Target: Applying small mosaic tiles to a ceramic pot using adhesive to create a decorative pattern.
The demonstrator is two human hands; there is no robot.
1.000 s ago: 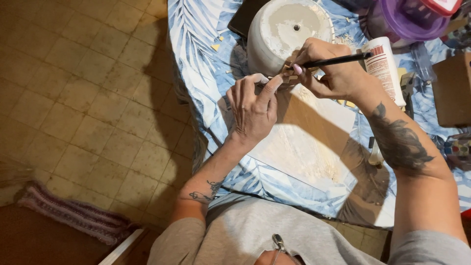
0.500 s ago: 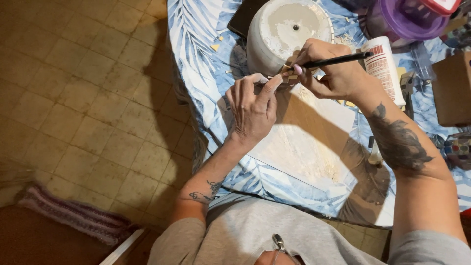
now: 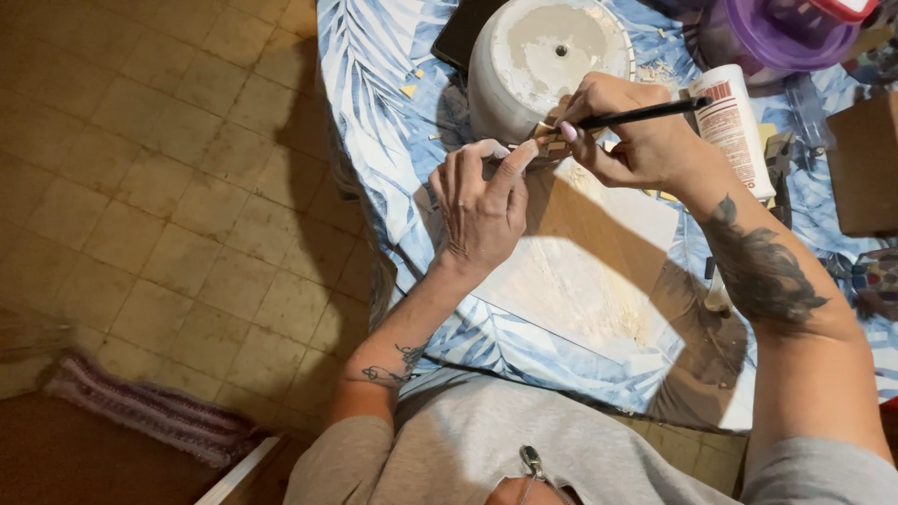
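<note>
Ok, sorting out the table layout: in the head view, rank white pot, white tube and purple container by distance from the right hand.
From the right hand:
1. White pot, touching its fingertips, left in view.
2. White tube, right beside the wrist.
3. Purple container, top right.

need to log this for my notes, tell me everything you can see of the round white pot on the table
The round white pot stands upside down at the far side of the table, on the blue leaf-print cloth. It looks like rough, chalky ceramic or cement, its flat grey-stained base up with a small drain hole in the middle. Small tile pieces sit at its near side, where the left hand and the right hand, holding a thin black tool, meet.
</note>
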